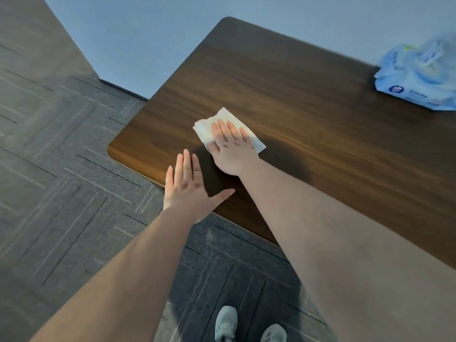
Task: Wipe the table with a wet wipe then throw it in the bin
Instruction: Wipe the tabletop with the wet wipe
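Note:
A white wet wipe [223,122] lies flat on the dark wooden table [308,107], near its left end. My right hand [230,150] presses down on the wipe with flat fingers, covering its near half. My left hand [188,187] rests flat on the table's front edge, fingers spread, holding nothing, a short way to the left of the right hand. No bin is in view.
A blue pack of wet wipes [419,75] sits at the table's far right by the pale wall. Grey patterned carpet [61,181] lies to the left and in front. My shoes [225,323] stand below the table's front edge.

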Action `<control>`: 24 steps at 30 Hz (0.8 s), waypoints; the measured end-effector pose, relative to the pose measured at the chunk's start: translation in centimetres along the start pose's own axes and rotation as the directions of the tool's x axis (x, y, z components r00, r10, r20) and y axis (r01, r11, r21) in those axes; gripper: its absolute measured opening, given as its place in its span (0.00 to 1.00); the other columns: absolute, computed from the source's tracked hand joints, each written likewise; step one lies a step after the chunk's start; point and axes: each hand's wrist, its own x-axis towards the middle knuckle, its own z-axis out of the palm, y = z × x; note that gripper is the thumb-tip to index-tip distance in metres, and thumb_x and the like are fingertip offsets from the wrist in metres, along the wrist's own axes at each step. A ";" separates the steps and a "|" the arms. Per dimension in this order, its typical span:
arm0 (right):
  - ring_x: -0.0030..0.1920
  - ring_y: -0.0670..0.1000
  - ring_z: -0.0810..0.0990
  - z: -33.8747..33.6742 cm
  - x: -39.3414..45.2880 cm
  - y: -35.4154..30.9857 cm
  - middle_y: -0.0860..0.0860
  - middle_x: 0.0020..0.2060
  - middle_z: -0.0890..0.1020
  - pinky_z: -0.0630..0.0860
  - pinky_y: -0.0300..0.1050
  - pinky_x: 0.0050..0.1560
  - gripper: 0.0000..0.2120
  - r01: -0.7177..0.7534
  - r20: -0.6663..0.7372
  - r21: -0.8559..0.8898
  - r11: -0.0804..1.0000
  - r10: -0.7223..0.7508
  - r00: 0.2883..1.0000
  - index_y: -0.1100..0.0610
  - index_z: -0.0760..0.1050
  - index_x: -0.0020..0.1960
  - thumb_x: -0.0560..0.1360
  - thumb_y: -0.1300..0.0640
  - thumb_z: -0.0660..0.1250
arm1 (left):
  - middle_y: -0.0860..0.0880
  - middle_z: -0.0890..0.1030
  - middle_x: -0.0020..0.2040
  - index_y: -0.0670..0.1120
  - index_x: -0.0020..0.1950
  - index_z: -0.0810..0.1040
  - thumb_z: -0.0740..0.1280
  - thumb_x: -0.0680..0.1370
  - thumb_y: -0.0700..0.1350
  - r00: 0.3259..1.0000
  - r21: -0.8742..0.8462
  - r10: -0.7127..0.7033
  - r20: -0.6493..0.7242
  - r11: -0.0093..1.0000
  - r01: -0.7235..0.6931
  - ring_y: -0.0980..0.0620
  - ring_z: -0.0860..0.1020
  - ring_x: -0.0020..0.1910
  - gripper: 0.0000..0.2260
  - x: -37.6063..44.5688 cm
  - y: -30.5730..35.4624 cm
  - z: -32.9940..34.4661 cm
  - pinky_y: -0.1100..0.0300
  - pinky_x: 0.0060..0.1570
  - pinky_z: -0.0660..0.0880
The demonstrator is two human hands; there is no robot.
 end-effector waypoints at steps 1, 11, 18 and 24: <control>0.77 0.51 0.39 0.1 0.6 -0.9 0.49 0.78 0.42 0.37 0.52 0.74 0.27 0.024 0.002 -0.002 1.000 -0.024 1.000 0.51 0.40 0.77 0.81 0.45 0.41 | 0.44 0.35 0.77 0.42 0.75 0.33 0.35 0.62 0.78 1.000 -0.011 0.004 -0.002 1.000 -0.004 0.46 0.35 0.75 0.53 0.0 0.0 0.0 0.49 0.72 0.36; 0.77 0.48 0.42 0.3 2.1 -2.2 0.46 0.78 0.45 0.38 0.50 0.75 0.27 0.167 -0.009 -0.068 0.984 -0.168 0.986 0.50 0.42 0.77 0.81 0.44 0.41 | 0.45 0.36 0.77 0.43 0.75 0.33 0.34 0.59 0.77 0.999 -0.054 0.029 -0.035 0.998 -0.031 0.47 0.35 0.75 0.54 -0.3 0.0 0.2 0.49 0.71 0.36; 0.77 0.48 0.41 0.3 -3.7 3.4 0.47 0.78 0.43 0.38 0.50 0.75 0.28 0.047 -0.026 -0.030 0.998 -0.048 0.999 0.49 0.40 0.77 0.81 0.42 0.42 | 0.43 0.38 0.78 0.42 0.75 0.35 0.42 0.65 0.78 0.999 0.049 0.038 0.033 0.998 -0.040 0.45 0.39 0.76 0.52 -0.2 0.5 -0.8 0.48 0.74 0.42; 0.77 0.49 0.41 0.4 -11.0 12.1 0.47 0.78 0.44 0.39 0.52 0.75 0.28 -0.182 -0.068 -0.010 0.983 0.181 0.981 0.50 0.41 0.77 0.81 0.42 0.41 | 0.49 0.42 0.78 0.47 0.77 0.41 0.41 0.71 0.71 0.960 0.067 0.273 -0.064 0.961 -0.269 0.51 0.41 0.76 0.41 -1.7 5.1 -1.9 0.50 0.74 0.43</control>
